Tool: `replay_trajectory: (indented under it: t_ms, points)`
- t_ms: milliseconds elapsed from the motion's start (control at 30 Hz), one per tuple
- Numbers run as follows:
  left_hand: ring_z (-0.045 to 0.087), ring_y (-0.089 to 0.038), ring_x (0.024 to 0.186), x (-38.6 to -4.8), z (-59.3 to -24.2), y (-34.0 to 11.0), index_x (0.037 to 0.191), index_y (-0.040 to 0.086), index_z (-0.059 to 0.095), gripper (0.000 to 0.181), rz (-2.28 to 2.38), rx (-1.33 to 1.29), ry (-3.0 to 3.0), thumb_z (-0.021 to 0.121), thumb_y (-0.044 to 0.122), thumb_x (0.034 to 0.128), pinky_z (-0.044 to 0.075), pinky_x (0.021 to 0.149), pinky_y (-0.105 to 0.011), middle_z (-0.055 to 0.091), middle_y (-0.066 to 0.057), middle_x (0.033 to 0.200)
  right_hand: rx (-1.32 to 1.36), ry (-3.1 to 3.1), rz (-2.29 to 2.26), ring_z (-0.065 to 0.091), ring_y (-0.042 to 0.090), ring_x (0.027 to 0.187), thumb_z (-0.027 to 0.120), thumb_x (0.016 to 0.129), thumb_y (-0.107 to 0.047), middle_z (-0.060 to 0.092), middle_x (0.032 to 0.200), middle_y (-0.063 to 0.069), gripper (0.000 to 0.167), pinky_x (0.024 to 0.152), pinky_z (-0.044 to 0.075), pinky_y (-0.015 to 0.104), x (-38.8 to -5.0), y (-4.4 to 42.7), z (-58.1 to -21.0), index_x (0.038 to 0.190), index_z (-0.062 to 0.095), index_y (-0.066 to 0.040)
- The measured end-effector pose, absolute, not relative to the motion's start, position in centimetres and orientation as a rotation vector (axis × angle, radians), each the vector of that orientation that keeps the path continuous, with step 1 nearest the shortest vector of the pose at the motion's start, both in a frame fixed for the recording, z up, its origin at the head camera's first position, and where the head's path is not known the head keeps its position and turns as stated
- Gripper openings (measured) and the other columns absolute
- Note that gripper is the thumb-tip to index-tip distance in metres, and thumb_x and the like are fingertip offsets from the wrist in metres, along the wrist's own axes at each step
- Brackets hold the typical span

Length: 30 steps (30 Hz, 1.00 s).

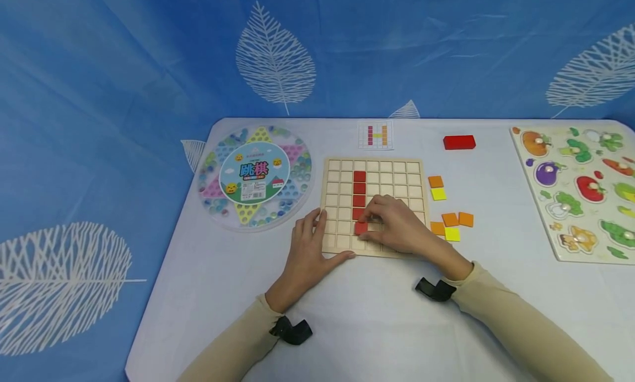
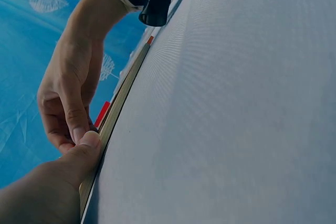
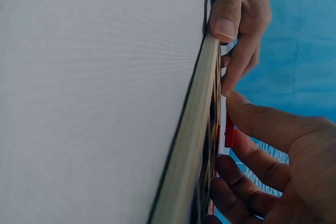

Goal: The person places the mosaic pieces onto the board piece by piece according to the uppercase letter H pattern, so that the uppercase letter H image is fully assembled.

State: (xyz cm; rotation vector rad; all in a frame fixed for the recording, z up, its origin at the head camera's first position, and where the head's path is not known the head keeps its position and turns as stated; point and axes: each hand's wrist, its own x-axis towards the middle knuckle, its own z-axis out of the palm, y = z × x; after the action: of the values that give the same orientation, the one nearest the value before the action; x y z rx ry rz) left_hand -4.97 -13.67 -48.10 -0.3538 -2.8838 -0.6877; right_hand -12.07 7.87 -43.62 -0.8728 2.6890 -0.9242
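A wooden grid board (image 1: 342, 242) lies on the white table, with several red tiles (image 1: 359, 188) in one column. My right hand (image 1: 397, 226) pinches a red tile (image 1: 360, 228) between thumb and fingertips at the lower end of that column; the right wrist view shows this tile (image 3: 229, 132) tilted off the board, between the thumb and a finger. My left hand (image 1: 310, 255) rests at the board's lower left corner, fingers along the left side, thumb on the near edge. In the left wrist view the left thumb (image 2: 79, 161) touches the board's edge (image 2: 122, 98).
Orange tiles (image 1: 466, 219) and yellow tiles (image 1: 452, 234) lie right of the board. Behind it are a pattern card (image 1: 376, 135) and a red block (image 1: 459, 143). A round marble game (image 1: 255, 175) is at left, a vegetable puzzle (image 1: 560, 205) at right.
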Motion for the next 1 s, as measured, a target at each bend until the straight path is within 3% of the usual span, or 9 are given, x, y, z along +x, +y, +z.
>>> replay_trajectory:
  t_ms: [1000]
  points:
    - [0.041,-0.025,0.113,-4.96,-47.81,-13.59,0.147,0.000,0.039,0.105,-0.686,-0.337,-2.907,0.078,0.063,0.0716,0.041,0.090,-0.040,0.040,-0.014,0.144,-0.925,2.782,-0.830,0.059,0.020,0.093,0.089,0.069,-0.028,0.066,0.086,-0.007,0.023,0.078,0.041,0.040,-12.35,7.14,-44.49,0.085,0.075,-0.019]
